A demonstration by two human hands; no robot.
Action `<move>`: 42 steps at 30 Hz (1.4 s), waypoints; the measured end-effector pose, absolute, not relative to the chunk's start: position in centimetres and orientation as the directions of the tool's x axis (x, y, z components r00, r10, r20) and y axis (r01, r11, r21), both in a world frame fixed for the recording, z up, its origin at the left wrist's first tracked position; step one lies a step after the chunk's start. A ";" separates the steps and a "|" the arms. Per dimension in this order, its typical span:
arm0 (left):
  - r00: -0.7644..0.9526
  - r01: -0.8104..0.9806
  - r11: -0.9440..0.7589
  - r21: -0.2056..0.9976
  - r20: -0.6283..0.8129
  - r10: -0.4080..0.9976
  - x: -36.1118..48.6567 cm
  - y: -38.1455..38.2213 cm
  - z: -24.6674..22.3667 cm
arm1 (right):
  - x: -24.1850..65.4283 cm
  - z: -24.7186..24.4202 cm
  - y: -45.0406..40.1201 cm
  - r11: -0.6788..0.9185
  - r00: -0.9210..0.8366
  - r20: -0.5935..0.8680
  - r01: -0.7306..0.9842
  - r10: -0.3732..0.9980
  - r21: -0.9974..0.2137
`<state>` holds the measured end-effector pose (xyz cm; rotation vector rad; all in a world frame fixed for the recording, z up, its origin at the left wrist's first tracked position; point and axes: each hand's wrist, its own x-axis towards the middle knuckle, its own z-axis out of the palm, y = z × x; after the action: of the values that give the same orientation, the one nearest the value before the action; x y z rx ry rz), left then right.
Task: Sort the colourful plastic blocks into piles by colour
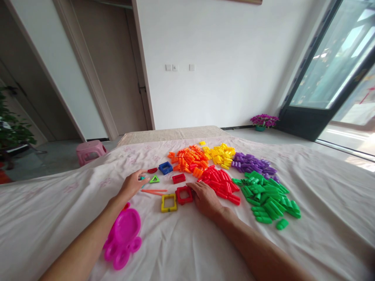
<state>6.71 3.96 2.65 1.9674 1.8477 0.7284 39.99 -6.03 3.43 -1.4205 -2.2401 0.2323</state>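
Note:
My left hand [134, 182] is at the left of the small shapes, its finger and thumb around a small teal piece [142, 178] whose shape is mostly hidden. Just past the fingertips lie a red half-round piece [152, 170] and a green triangle frame [154, 179]. My right hand [206, 198] rests palm down with its fingers spread, fingertips at the right edge of a red square frame [184, 195]. Beside that frame sits a yellow square frame [169, 203]. Farther back are a red rectangular piece [179, 178] and a blue square frame [165, 168].
Piles of orange [191, 158], yellow [221, 155], purple [252, 164], red [219, 181] and green blocks [266, 197] cover the cloth's right half. Orange sticks [154, 191] lie mid-table. A magenta paw-shaped toy [124, 234] is by my left forearm. A pink stool [90, 151] stands beyond.

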 end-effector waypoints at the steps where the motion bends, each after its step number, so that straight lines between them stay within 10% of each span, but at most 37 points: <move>1: 0.031 0.797 -0.100 0.595 0.125 0.992 6.6 3.9 2.6 | 40.0 3.4 -6.0 0.450 -0.351 0.301 0.806 0.887 -0.385; 11: 0.026 0.736 -0.089 0.671 0.102 0.994 6.0 3.4 2.4 | 40.0 3.7 -6.1 0.434 -0.349 0.273 0.815 0.897 -0.383; 27: 0.287 0.879 -0.335 0.339 0.183 0.940 12.4 2.5 4.9 | 39.9 3.4 -6.1 0.423 -0.328 0.286 0.812 0.901 -0.402; 42: 0.064 0.813 -0.059 0.579 0.011 0.998 13.3 3.0 3.9 | 39.9 4.0 -6.3 0.428 -0.339 0.274 0.807 0.900 -0.407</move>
<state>13.25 2.98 3.87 1.9275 1.8008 0.5860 39.87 -6.31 4.00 -1.4432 -2.2311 0.2738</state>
